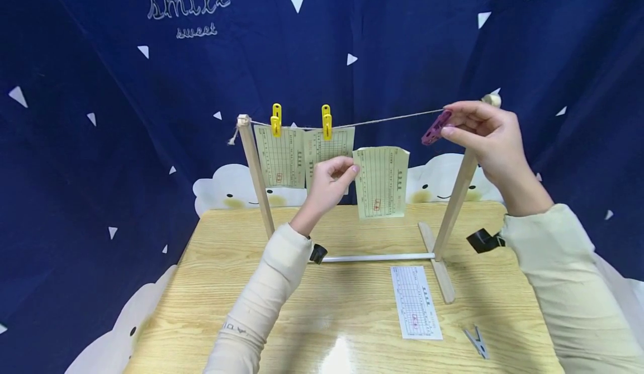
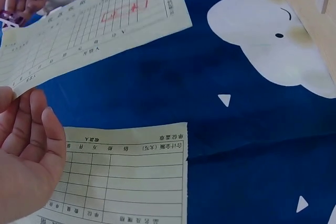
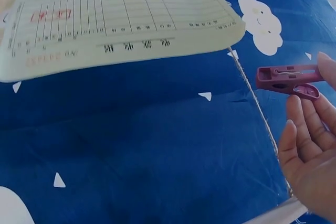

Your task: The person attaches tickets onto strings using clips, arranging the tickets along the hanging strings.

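Note:
My left hand (image 1: 330, 183) pinches the left edge of a pale green receipt slip (image 1: 382, 184), which hangs in front of and below the string (image 1: 387, 119). In my right hand (image 1: 483, 131), near the right end of the string, a purple clothespin (image 1: 436, 127) is held between thumb and fingers. The right wrist view shows that clothespin (image 3: 287, 80) beside the string, its jaws pointing toward the slip (image 3: 121, 24). Two more slips (image 1: 280, 159) hang on the left part of the string under yellow clothespins (image 1: 276, 121); my left hand partly covers the second one.
The string runs between two wooden posts (image 1: 455, 203) joined low down by a white rod (image 1: 377, 257). On the wooden table (image 1: 226, 284) lie another slip (image 1: 416, 302) and a grey clothespin (image 1: 476, 341). A dark blue curtain (image 1: 322, 44) with white clouds hangs behind.

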`<state>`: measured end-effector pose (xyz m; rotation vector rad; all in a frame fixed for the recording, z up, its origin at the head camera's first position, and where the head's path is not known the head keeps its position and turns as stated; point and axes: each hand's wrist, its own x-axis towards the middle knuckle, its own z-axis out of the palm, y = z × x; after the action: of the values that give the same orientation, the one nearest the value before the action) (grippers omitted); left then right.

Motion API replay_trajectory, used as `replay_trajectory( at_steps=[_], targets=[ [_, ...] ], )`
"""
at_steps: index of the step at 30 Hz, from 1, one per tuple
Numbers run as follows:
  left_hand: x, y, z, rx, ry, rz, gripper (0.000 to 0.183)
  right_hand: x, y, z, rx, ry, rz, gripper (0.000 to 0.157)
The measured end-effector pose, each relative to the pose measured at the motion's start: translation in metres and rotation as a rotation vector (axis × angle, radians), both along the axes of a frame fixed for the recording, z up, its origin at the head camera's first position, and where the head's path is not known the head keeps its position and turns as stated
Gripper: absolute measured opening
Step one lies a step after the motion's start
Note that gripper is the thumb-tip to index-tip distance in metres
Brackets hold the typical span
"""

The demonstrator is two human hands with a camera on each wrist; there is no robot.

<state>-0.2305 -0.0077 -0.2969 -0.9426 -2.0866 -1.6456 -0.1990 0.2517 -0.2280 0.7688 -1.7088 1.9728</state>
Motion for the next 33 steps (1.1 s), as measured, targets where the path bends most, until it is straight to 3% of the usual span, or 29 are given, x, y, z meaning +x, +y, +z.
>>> replay_trajectory(
  at_steps=[3,5,10,13,22,33],
  targets=[
    [0.008,0.0,0.012,0.01,-0.018,0.014,0.011,-0.003,-0.004,0.004,-0.006,0.006,-0.006,0.028],
    [0.007,0.001,0.015,0.014,-0.036,0.019,0.012,-0.006,-0.006,0.007,-0.015,0.01,-0.004,0.028],
    [-0.01,0.004,0.004,0.026,-0.057,0.028,0.014,-0.01,-0.012,0.012,-0.033,0.01,-0.006,0.028],
    [-0.014,0.005,0.003,0.022,-0.037,0.052,0.014,-0.012,-0.014,0.014,-0.036,0.006,-0.006,0.027],
    [-0.02,0.012,0.006,0.024,-0.011,0.154,0.014,-0.019,-0.023,0.019,-0.027,0.0,0.01,0.028],
    [-0.021,0.015,0.008,-0.002,0.028,0.211,0.015,-0.026,-0.031,0.027,0.017,-0.059,0.022,0.026]
  ],
)
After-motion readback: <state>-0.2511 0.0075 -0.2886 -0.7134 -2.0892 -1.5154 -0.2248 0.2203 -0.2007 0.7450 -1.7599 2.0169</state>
